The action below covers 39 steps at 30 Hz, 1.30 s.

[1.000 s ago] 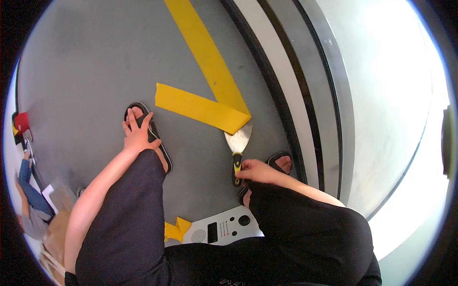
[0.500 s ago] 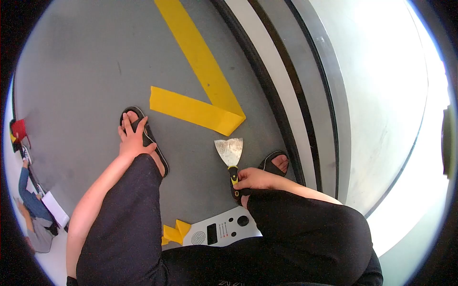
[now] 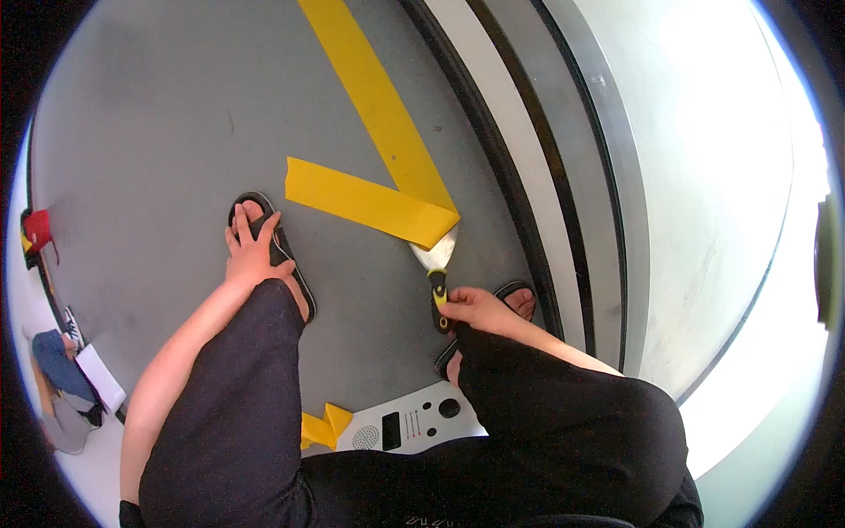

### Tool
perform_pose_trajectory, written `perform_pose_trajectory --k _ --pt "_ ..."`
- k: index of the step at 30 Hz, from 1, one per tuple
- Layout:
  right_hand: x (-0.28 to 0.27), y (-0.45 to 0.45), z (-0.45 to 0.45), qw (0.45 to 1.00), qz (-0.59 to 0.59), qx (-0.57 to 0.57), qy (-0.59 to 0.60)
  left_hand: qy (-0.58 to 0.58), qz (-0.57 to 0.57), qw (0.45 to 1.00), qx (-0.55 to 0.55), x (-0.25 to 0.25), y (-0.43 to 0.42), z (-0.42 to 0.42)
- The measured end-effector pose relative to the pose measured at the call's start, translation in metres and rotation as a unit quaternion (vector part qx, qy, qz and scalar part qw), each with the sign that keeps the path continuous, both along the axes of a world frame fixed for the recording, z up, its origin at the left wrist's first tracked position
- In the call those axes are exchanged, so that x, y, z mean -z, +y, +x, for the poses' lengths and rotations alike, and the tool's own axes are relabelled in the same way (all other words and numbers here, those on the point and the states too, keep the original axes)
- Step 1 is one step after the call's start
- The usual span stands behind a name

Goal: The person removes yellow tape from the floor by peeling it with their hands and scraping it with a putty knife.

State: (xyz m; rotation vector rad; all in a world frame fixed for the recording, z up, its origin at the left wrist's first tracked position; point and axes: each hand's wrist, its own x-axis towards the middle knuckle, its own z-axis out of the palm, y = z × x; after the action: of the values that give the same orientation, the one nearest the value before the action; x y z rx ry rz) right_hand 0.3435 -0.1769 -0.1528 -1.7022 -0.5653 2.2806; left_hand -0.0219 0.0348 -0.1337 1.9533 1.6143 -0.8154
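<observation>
My right hand (image 3: 475, 308) is closed around the black and yellow handle of a scraper (image 3: 435, 257). The scraper's metal blade reaches under the folded end of a yellow floor tape strip (image 3: 378, 208), so its front edge is hidden. One part of the tape runs up the grey floor; the peeled flap angles off to the left with its end raised or lying loose, I cannot tell which. With fingers spread, my left hand (image 3: 253, 255) rests on the black sandal (image 3: 295, 280) on my left foot. Another black sandal (image 3: 519, 297) is beside my right hand.
Curved black and white wall edging (image 3: 519, 114) borders the floor on the right. Near my lap stands a white panel with a speaker grille and knobs (image 3: 414, 421), beside crumpled yellow tape (image 3: 327, 426). At far left are a seated person (image 3: 62, 370) and a red object (image 3: 38, 231).
My right hand has pushed the scraper forward, and its blade has gone from bare floor to under the tape fold. My left hand stays on the sandal.
</observation>
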Motion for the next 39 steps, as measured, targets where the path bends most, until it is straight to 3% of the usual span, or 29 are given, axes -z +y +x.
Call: perform_pose_trajectory --k 3,5,6,8,10,12,16,18,22,24,26,28,30,32,33,34,38,39 --pt "-0.013 0.01 -0.002 0.998 -0.044 -0.027 0.037 -0.012 0.002 1.0 0.008 0.001 0.001 -0.002" --pt "-0.024 0.012 -0.01 0.977 -0.032 -0.177 0.113 -0.008 0.017 1.0 0.022 0.004 -0.001 -0.006" --pt "-0.032 0.013 -0.008 0.968 -0.014 -0.236 0.08 -0.007 0.018 1.0 0.022 0.006 -0.002 -0.008" --pt "-0.041 0.023 -0.006 0.972 -0.05 -0.228 0.043 -0.03 0.024 0.999 0.013 0.006 -0.002 -0.009" --pt "-0.01 0.006 0.0 0.998 -0.033 -0.006 0.052 -0.042 0.036 0.998 0.008 0.009 -0.004 -0.011" --pt "0.001 0.003 0.002 0.999 -0.005 0.047 0.011 -0.055 0.048 0.997 0.002 0.017 -0.007 -0.018" --pt "-0.025 0.011 -0.008 0.97 -0.016 -0.242 0.026 -0.083 0.087 0.992 0.023 0.027 -0.007 -0.028" --pt "-0.015 0.0 -0.009 0.967 -0.017 -0.247 0.057 -0.078 0.076 0.994 0.024 0.024 -0.007 -0.026" --pt "-0.003 0.008 -0.005 0.999 0.0 0.027 -0.021 -0.045 0.05 0.998 -0.003 0.011 -0.002 -0.015" --pt "-0.003 0.008 -0.003 0.999 -0.034 -0.032 -0.024 -0.036 0.037 0.999 -0.017 0.005 0.0 -0.01" --pt "-0.014 0.01 -0.009 0.987 -0.065 -0.134 0.06 -0.027 0.033 0.999 -0.018 0.003 0.001 -0.009" --pt "-0.021 0.008 -0.012 0.961 -0.035 -0.269 0.056 -0.034 0.037 0.999 -0.019 -0.001 0.002 -0.009" --pt "-0.02 0.005 -0.008 0.973 -0.013 -0.226 0.04 -0.04 0.041 0.998 -0.02 -0.003 0.002 -0.008" --pt "-0.015 0.014 -0.013 0.997 0.03 -0.068 0.022 -0.029 0.038 0.999 -0.025 -0.004 0.001 -0.008" --pt "-0.02 0.014 -0.009 0.998 -0.029 0.046 0.044 -0.028 0.038 0.999 -0.026 -0.004 0.001 -0.008" --pt "-0.015 0.011 -0.008 0.998 -0.03 0.045 0.044 -0.033 0.041 0.998 -0.03 -0.003 0.0 -0.008" --pt "-0.011 -0.003 -0.01 0.963 0.012 -0.264 0.053 -0.064 0.068 0.995 -0.027 0.003 -0.003 -0.013" --pt "-0.01 -0.006 -0.01 0.964 -0.002 -0.259 0.063 -0.064 0.068 0.995 -0.027 0.005 -0.004 -0.015"
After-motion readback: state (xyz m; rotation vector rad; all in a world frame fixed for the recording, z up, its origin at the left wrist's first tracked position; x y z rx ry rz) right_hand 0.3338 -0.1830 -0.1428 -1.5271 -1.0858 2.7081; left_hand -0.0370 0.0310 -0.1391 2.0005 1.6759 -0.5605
